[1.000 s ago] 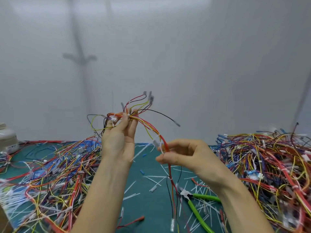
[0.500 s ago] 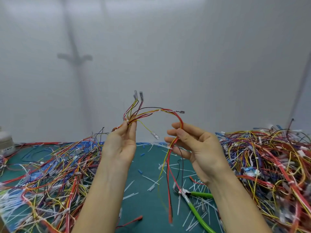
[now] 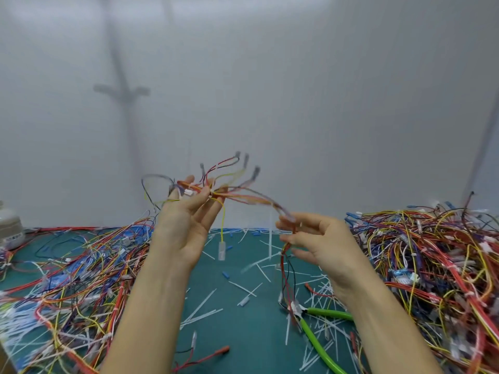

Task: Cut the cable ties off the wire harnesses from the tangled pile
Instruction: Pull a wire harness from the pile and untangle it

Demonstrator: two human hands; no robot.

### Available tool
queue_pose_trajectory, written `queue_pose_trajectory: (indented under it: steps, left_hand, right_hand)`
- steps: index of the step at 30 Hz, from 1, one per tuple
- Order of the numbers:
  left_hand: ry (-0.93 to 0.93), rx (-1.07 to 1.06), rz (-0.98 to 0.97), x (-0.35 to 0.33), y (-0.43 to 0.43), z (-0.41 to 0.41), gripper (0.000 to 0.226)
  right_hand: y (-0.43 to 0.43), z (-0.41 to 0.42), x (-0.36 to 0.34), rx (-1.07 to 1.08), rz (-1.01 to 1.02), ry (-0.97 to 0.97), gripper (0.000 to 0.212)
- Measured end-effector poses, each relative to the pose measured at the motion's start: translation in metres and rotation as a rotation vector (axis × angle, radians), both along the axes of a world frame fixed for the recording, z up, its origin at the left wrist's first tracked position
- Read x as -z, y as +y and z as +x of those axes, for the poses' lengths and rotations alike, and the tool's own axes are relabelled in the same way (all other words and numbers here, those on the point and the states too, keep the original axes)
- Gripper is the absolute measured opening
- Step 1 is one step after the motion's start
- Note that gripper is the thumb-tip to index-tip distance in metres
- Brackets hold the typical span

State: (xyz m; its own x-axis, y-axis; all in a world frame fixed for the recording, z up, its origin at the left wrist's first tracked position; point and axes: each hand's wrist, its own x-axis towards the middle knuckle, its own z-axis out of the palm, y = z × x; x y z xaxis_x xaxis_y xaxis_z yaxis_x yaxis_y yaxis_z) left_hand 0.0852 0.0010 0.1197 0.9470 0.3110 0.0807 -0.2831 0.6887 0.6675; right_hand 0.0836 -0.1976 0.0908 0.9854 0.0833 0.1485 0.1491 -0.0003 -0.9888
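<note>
I hold one wire harness of red, yellow and black wires up in the air above the green mat. My left hand pinches it near its branched end, where a white cable tie shows by the fingertips. My right hand grips the same bundle lower down, and the wires hang from it toward the mat. Green-handled cutters lie on the mat below my right forearm. A tangled pile of harnesses lies at the right, another pile at the left.
Several cut white cable-tie pieces and blue bits litter the green mat between the piles. A white round object stands at the far left edge. A plain grey wall rises behind the table.
The harness has swung: its branched ends now fan to the right and a yellow wire with a clear connector hangs down. My right hand dropped lower and moved right along the bundle.
</note>
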Motion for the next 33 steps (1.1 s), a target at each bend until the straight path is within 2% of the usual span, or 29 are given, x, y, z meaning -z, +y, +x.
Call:
queue_pose_trajectory:
  steps: [2,4,8,9,12,14,16,19,22,23,25,29,32,33]
  left_hand:
    - [-0.034,-0.043,0.217,0.003,0.004,0.0,0.041]
    - [-0.056,-0.066,0.387,0.005,0.007,-0.001,0.047]
    - [-0.112,-0.099,0.669,0.005,0.004,-0.005,0.052]
    - [-0.134,-0.077,0.728,0.004,0.002,-0.007,0.053]
    - [-0.192,0.031,0.899,0.002,-0.003,-0.012,0.056]
    - [-0.219,0.087,1.008,0.002,-0.008,-0.014,0.056]
    - [-0.243,0.131,1.074,0.004,-0.013,-0.014,0.057]
    - [-0.267,0.156,1.208,0.007,-0.02,-0.011,0.06]
    - [-0.299,0.203,1.296,0.011,-0.026,-0.008,0.059]
    - [-0.318,0.228,1.325,0.011,-0.027,-0.008,0.055]
    - [-0.357,0.233,1.426,0.013,-0.029,-0.006,0.049]
    - [-0.353,0.215,1.582,0.016,-0.031,-0.005,0.053]
    - [-0.242,0.359,1.464,0.014,-0.024,-0.011,0.04]
    - [-0.198,0.386,1.396,0.013,-0.023,-0.011,0.044]
  right_hand:
    - [-0.001,-0.001,-0.004,0.045,-0.079,-0.037,0.044]
    - [-0.001,-0.001,-0.007,0.057,-0.093,-0.1,0.047]
    - [0.002,-0.004,-0.011,0.129,-0.02,-0.257,0.012]
    - [0.004,-0.006,-0.011,0.155,-0.007,-0.293,0.011]
    - [0.01,-0.008,-0.009,0.22,0.032,-0.341,0.036]
    - [0.013,-0.009,-0.008,0.265,0.002,-0.368,0.045]
    - [0.013,-0.009,-0.008,0.295,-0.037,-0.397,0.039]
    - [0.013,-0.012,-0.011,0.334,-0.171,-0.467,0.015]
    - [0.014,-0.014,-0.013,0.371,-0.28,-0.523,0.009]
    - [0.014,-0.015,-0.014,0.366,-0.273,-0.514,0.018]
    - [0.013,-0.016,-0.017,0.312,-0.148,-0.431,0.037]
    - [0.006,-0.011,-0.018,0.218,0.185,-0.206,0.02]
    - [0.0,-0.006,-0.015,0.162,0.239,-0.215,0.013]
    - [-0.001,-0.006,-0.014,0.123,0.236,-0.234,0.011]
